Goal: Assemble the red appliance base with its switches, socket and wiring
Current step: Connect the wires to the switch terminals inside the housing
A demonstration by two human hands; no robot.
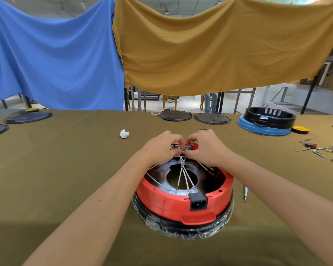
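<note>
The red appliance base (167, 204) sits upside down on the olive table, its lower rim wrapped in clear film. A black power socket (198, 201) is set in its near wall. White wires (183, 175) fan from the socket across the open middle to the far rim, where switches (178, 147) with brass terminals sit. My left hand (160, 148) and my right hand (206, 148) are both curled over that far rim, fingertips pinching at the switches and the wire ends. What the fingers hold is mostly hidden.
A screwdriver (245, 192) lies right of the base. Loose switches and wired parts (321, 148) lie at the far right. A black base on a blue one (267, 121), two dark round plates (194, 117), more plates (27, 117) at left and a white scrap (124, 133) sit behind.
</note>
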